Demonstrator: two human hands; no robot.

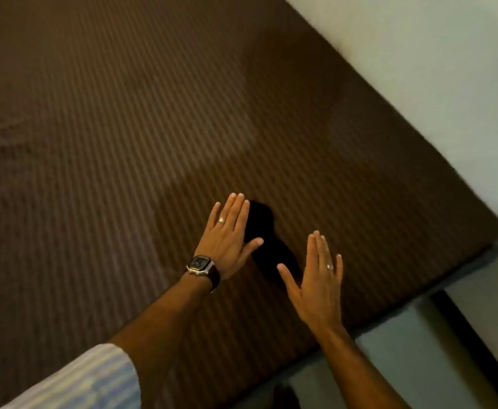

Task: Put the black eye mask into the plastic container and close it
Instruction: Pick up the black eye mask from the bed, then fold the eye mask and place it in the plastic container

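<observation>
I see the soft black eye mask (267, 249) lying on the brown ribbed bedspread (123, 143), between both hands; my left hand (227, 231) is flat, fingers spread, thumb over the mask's edge — holding nothing. The right hand (318, 278) is splayed just beside it, likewise empty; the picture is blurred.

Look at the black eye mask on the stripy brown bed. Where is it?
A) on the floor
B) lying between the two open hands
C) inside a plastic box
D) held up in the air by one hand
B: the black eye mask lies flat on the striped brown cover, with the left hand and the right hand spread open on either side of it, neither gripping it.
</observation>
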